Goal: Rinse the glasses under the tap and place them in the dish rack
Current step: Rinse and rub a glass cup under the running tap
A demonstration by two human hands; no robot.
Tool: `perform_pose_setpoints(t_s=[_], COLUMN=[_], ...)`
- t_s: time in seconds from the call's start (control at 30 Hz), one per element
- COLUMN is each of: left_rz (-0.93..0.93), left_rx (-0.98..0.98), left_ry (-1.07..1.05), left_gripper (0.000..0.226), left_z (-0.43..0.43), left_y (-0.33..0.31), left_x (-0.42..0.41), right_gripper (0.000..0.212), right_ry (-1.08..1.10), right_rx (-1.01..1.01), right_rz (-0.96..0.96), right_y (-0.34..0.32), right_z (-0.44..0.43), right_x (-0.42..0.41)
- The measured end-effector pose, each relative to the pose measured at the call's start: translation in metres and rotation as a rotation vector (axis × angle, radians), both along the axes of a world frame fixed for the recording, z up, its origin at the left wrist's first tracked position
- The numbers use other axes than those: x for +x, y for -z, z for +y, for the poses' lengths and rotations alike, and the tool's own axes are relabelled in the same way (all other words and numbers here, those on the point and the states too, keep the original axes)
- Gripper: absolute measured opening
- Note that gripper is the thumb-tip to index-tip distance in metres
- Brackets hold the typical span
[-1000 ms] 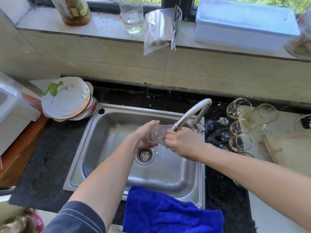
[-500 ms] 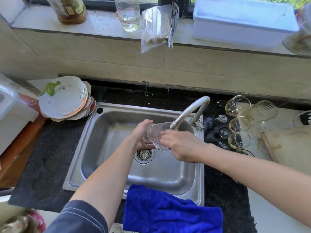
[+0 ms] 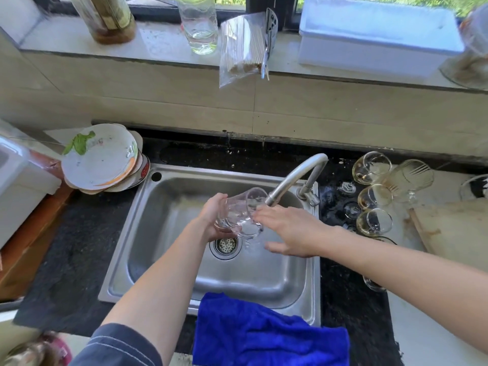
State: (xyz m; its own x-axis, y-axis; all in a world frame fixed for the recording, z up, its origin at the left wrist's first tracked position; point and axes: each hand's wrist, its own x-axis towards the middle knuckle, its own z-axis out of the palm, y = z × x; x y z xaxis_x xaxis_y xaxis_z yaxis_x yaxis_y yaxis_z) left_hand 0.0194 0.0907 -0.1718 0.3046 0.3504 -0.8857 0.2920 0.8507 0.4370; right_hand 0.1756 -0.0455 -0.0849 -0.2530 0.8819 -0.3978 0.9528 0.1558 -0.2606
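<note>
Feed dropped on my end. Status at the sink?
Left hand grips glass, tilted at tap. Right hand open beside it. Rack not in view; nothing blocking.

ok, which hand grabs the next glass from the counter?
Right hand, likely: it is open, and the counter glasses are on its side. Left hand grips the glass under the tap.

Strong daylight enters through the dark-framed window (image 3: 264, 6) at the top and nearly washes out the pale stone windowsill (image 3: 158, 40). The stainless steel sink basin (image 3: 163, 220) shows soft glare. The wide lens bends straight lines near the borders. The clear drinking glass (image 3: 237, 212) looks smeared, perhaps from motion. The bottom left corner is out of focus.
</note>
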Motion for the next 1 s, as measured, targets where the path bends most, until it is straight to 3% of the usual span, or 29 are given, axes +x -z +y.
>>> perform_pose_setpoints(t_s=[0.1,0.3,0.47,0.6,0.7,0.8,1.0], left_rz=[-0.013,-0.026,-0.134,-0.186,-0.055,-0.013,-0.129], left_rx=[-0.011,-0.067,-0.166,-0.215,-0.097,0.079,0.431], left_ry=[0.007,-0.091,-0.202,-0.218,-0.025,0.149,0.274], left_gripper=[0.053,0.047,0.036,0.038,0.042,0.038,0.04], left_z=[-0.013,-0.011,-0.024,-0.037,-0.046,-0.049,-0.037], left_y=[-0.005,0.0,-0.003,-0.001,-0.001,-0.013,-0.04], left_x=[0.008,-0.002,0.0,0.0,0.001,0.005,0.027], right_gripper=[0.056,0.029,0.037,0.049,0.039,0.03,0.023], right_ry=[0.173,0.264,0.721,1.019,1.08,1.038,1.036], right_rx=[0.038,0.07,0.421,-0.051,-0.052,-0.086,-0.344], right_rz=[0.008,0.261,0.347,0.636,0.776,0.776,0.709], right_y=[0.002,0.023,0.029,0.039,0.039,0.023,0.01], right_z=[0.01,-0.004,-0.008,-0.013,-0.013,-0.011,0.005], right_x=[-0.011,0.005,0.004,-0.005,-0.008,-0.003,0.029])
